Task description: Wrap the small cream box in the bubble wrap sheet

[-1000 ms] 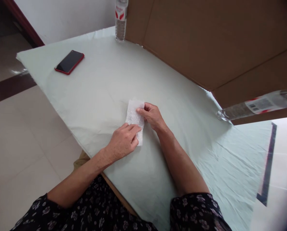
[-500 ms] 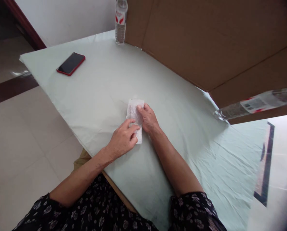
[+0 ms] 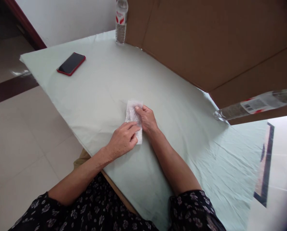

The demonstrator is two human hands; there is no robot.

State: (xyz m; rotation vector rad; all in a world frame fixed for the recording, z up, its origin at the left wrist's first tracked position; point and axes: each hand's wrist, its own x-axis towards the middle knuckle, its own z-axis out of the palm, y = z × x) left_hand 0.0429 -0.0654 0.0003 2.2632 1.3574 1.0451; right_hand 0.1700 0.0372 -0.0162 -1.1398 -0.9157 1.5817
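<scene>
A folded white tissue (image 3: 131,112) lies lengthwise between my two hands, over the pale green tablecloth. My right hand (image 3: 148,120) pinches its right edge, thumb on top and the other fingers partly hidden under it. From the left, my left hand (image 3: 124,138) reaches over the lower half, its fingers bent on the tissue's surface. Whether those fingers grip the tissue or only rest on it cannot be made out.
A phone with a red edge (image 3: 71,64) lies at the table's far left. A clear bottle (image 3: 120,25) stands by the large cardboard (image 3: 193,41). Another bottle (image 3: 256,103) is at the cardboard's lower right edge. Pale green cloth (image 3: 97,83) covers the table.
My right hand and the top of the tissue have shifted slightly left and down. The fingers of my left hand are closer together on the tissue.
</scene>
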